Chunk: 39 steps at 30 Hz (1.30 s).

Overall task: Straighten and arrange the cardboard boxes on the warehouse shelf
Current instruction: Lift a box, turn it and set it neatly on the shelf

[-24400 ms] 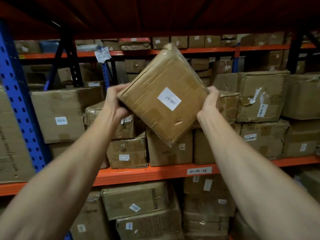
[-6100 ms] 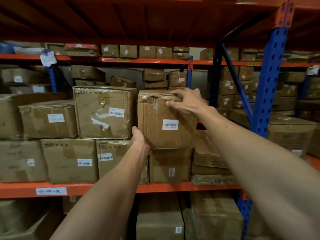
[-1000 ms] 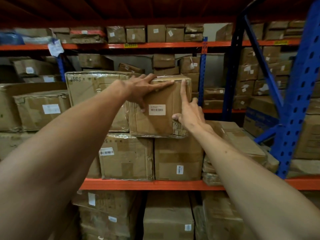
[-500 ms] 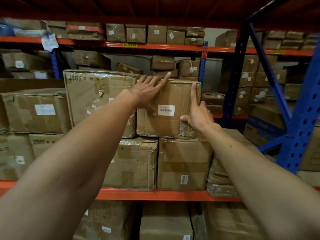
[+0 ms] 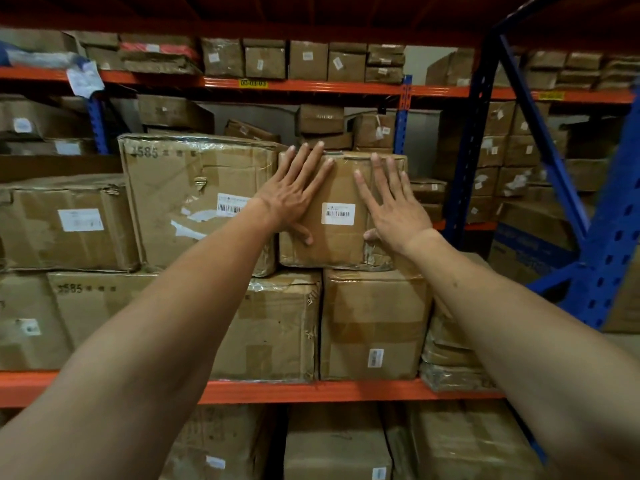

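A small cardboard box (image 5: 341,237) with a white barcode label stands upright on top of two lower boxes (image 5: 374,323) in the middle of the shelf. My left hand (image 5: 294,192) lies flat on its front face at the left, fingers spread. On the right part of the same face my right hand (image 5: 391,206) presses flat, fingers apart. Neither hand grips the box. A bigger box marked 3585 (image 5: 194,195) stands directly left of it, touching.
The orange shelf beam (image 5: 311,391) runs below the stacked boxes. A blue upright (image 5: 609,237) and diagonal brace stand at the right. Flat, crushed boxes (image 5: 450,358) lie right of the stack. More boxes fill the shelves above, below and behind.
Both hands have gone from holding the box's top and right edge to lying flat on its front face. The box now sits squarer, close beside the big box.
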### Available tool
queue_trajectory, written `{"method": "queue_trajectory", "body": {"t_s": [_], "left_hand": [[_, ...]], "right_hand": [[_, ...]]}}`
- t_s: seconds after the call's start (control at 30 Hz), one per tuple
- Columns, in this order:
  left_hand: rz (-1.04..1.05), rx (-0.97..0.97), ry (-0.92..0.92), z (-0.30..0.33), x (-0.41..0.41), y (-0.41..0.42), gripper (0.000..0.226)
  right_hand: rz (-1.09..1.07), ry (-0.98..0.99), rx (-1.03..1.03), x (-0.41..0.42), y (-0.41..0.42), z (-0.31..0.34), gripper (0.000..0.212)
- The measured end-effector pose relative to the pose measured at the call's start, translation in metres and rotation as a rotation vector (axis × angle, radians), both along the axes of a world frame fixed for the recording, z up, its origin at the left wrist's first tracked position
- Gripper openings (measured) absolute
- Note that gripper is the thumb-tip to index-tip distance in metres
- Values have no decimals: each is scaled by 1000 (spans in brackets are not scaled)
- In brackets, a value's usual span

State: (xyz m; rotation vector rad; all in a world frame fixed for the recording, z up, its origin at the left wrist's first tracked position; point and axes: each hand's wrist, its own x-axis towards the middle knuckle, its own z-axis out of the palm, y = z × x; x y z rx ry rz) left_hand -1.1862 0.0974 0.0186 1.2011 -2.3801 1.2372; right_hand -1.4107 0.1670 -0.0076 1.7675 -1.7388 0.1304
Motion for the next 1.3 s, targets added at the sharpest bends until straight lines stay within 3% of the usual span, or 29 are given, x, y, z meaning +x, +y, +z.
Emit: {"method": "queue_trajectory", "body": {"t_s": [0.27, 0.43, 0.6, 0.9, 1.0, 1.1, 1.2, 1.3], "left_hand": [[-8, 31, 1, 1, 1, -2, 158], [53, 106, -13, 8, -2, 13, 157], [-1, 231, -1, -26, -18, 39, 145], [-238, 499, 93, -99, -135, 100, 136], [-179, 687, 368, -126, -186, 127, 111], [113, 966, 790, -153, -233, 142, 81], [250, 1330, 1218, -177, -269, 138, 83], [272, 1564, 1691, -194, -295, 131, 83]], "right_hand": [[-6, 10, 0, 0, -2, -4, 128], [97, 8, 124, -12, 19, 16, 116], [73, -26, 161, -74, 70, 30, 96], [-216, -202, 258, -228, 164, -1, 103], [-235, -277, 355, -271, 174, -36, 108], [-247, -451, 468, -304, 164, -81, 111], [-210, -623, 562, -324, 147, -120, 110], [-67, -616, 594, -329, 132, -150, 116]]}}
